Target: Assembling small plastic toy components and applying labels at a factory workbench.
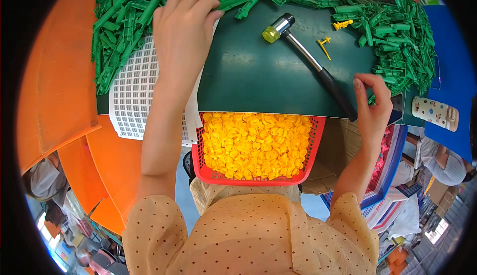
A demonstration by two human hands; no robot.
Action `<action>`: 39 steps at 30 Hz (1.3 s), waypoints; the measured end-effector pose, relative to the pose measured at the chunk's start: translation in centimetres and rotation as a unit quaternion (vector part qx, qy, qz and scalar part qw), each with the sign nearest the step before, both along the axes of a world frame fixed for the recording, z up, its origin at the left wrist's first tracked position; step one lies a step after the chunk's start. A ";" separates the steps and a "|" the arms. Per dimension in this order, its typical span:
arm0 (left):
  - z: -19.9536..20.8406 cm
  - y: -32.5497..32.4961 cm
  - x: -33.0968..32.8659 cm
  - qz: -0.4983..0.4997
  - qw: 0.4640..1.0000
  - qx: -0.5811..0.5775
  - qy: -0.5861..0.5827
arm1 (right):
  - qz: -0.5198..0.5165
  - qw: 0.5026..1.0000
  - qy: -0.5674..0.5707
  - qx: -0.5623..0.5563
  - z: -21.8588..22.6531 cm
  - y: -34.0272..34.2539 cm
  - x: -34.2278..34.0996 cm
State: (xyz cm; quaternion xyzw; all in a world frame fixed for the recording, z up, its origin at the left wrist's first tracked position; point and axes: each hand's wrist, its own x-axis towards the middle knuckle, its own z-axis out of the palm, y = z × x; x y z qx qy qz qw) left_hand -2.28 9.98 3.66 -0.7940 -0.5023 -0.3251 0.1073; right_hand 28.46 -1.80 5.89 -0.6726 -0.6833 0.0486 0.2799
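Note:
My left hand (184,31) reaches over the near edge of the green plastic pieces (126,31) at the far left. Its fingers bend down into the pile and its thumb sticks out to the right; the fingertips are hidden. Under that wrist lies a white sheet with a printed grid (131,93). To the right, my right hand (375,101) hovers beside the black grip of a hammer (310,56) with a yellow face. Thumb and index finger meet in a pinch, and whatever might be between them is too small to see.
A red basket of yellow plastic parts (256,145) sits against my lap. Two yellow pieces (325,47) lie right of the hammer on the dark green mat (238,83). More green pieces (405,46) are heaped at right, near a patterned case (435,113). An orange surface (54,76) borders the left.

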 end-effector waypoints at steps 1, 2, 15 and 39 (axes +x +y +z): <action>0.4 -1.2 0.4 -0.002 1.000 -0.014 -0.018 | 0.009 1.000 -0.004 0.007 -0.1 0.6 -0.1; 0.7 -2.6 0.6 -0.005 1.000 -0.016 -0.018 | 0.019 1.000 -0.007 0.014 -0.3 1.3 -0.2; -0.6 -11.1 3.3 -0.155 0.965 -0.161 -0.138 | 0.066 0.957 -0.277 0.061 -3.3 9.4 1.4; -1.2 -13.6 2.9 -0.198 0.887 -0.233 -0.345 | 0.210 0.836 0.483 -0.157 -2.1 -3.2 -8.9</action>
